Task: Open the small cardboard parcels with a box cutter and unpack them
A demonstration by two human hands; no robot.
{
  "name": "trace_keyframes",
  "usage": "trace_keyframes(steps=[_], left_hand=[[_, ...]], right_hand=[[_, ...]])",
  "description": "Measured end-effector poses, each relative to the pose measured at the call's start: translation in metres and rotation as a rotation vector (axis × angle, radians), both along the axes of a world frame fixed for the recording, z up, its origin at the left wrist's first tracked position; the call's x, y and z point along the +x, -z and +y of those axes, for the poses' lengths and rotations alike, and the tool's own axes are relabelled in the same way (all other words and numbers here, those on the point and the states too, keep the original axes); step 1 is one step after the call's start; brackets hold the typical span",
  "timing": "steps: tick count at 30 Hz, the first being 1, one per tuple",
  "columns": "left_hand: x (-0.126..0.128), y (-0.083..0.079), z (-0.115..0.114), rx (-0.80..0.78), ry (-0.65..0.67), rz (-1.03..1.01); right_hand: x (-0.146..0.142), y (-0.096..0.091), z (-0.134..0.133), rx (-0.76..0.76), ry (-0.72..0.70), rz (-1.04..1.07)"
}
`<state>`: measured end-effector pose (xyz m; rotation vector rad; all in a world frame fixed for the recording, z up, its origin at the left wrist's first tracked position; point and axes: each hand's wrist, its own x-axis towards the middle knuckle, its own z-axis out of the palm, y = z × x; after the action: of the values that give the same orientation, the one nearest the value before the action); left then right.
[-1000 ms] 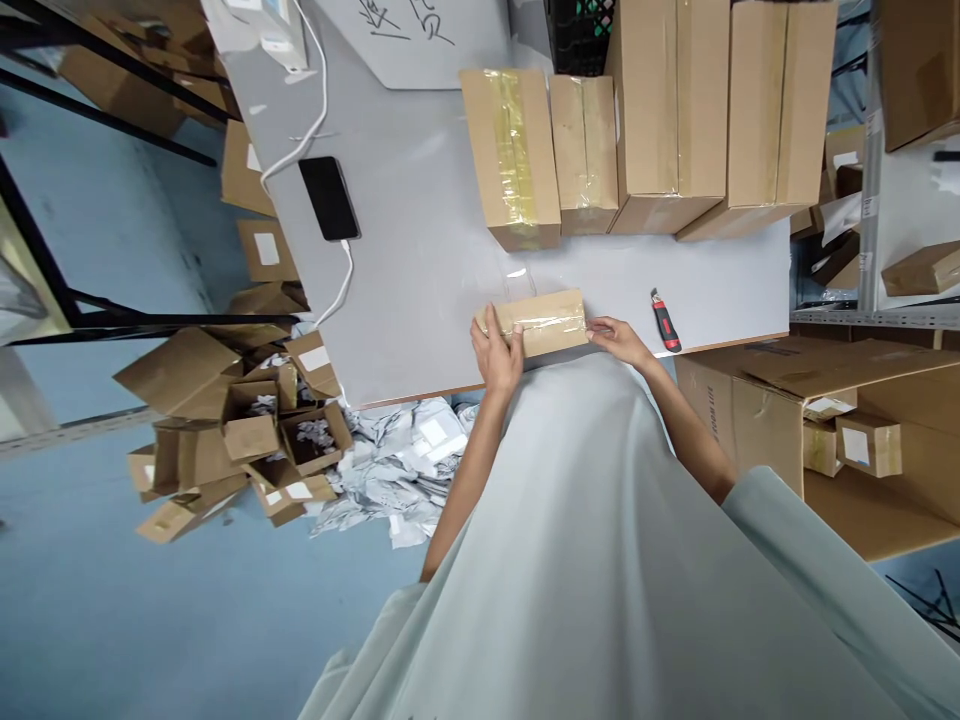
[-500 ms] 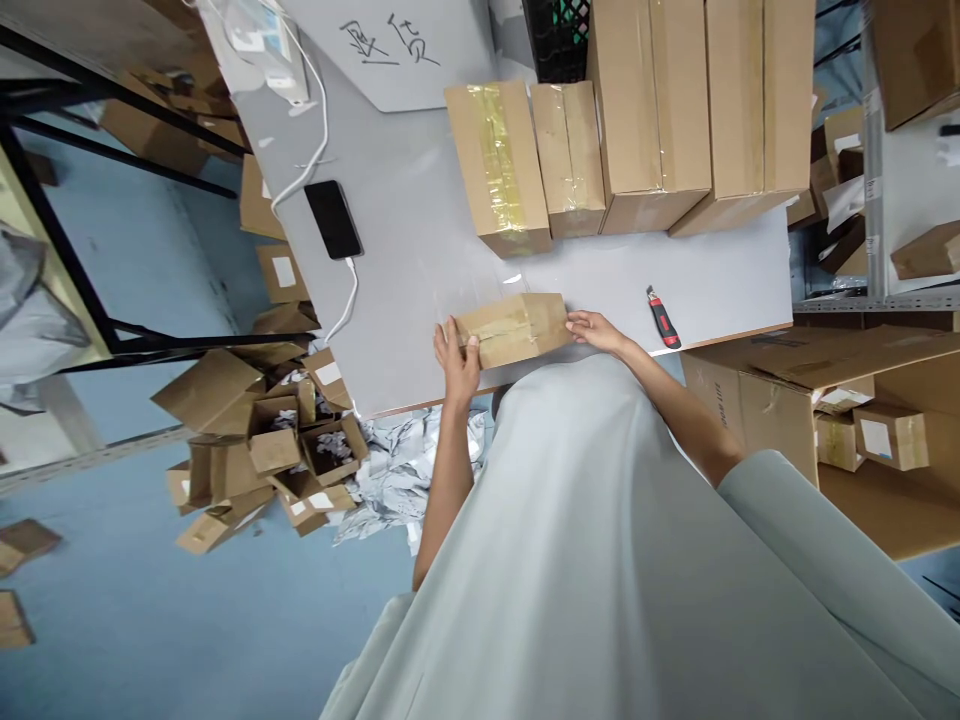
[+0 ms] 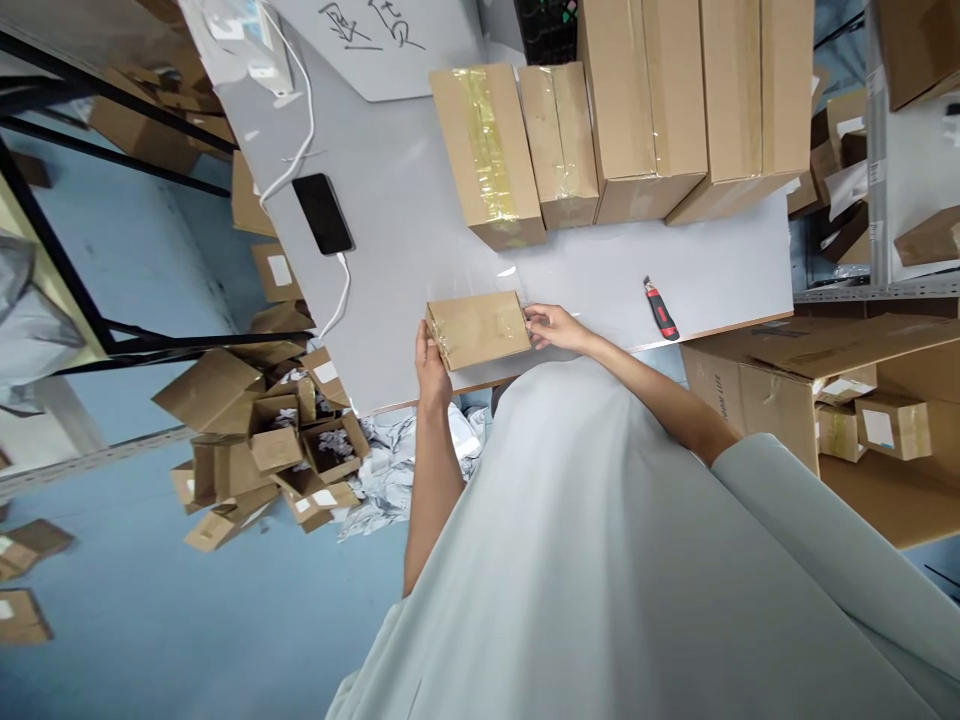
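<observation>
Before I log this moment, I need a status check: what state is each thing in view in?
Small box: between both hands, visible faces closed
Left hand: on the small box's left end
Right hand: on its right end
Utility knife: lying down, blade extension unclear
Phone: screen dark, cable plugged in
Row of four boxes: taped shut
Large carton: open, boxes inside

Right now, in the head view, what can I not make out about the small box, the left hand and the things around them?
In the head view:
Small box: contents and underside, hidden by its own cardboard.
Left hand: full grip, partly hidden by the box.
Black crate: far part, cut off by the top edge.
Lettering on the open carton: too small to read surely.
</observation>
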<state>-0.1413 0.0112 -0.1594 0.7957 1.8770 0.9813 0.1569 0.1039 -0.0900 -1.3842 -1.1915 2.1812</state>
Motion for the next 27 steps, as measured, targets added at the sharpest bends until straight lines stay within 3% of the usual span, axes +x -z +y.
trace_keyframes(steps=[6, 12, 19, 25, 27], left_hand=[[0.012, 0.002, -0.001, 0.041, 0.058, 0.107], [0.019, 0.009, -0.002, 0.035, 0.071, 0.179], [0.023, 0.004, 0.0, 0.044, 0.129, 0.215], [0.052, -0.01, 0.005, 0.07, 0.133, 0.289], [0.059, -0.014, 0.006, 0.057, 0.129, 0.285]], right_hand=[[0.003, 0.0, 0.003, 0.24, -0.052, -0.452], [0.02, 0.006, 0.003, 0.128, 0.032, -0.359], [0.029, 0.014, 0.005, 0.417, -0.122, -0.598], [0.044, 0.042, 0.0, 0.045, 0.113, -0.447], [0.046, 0.049, -0.004, -0.016, 0.137, -0.419]])
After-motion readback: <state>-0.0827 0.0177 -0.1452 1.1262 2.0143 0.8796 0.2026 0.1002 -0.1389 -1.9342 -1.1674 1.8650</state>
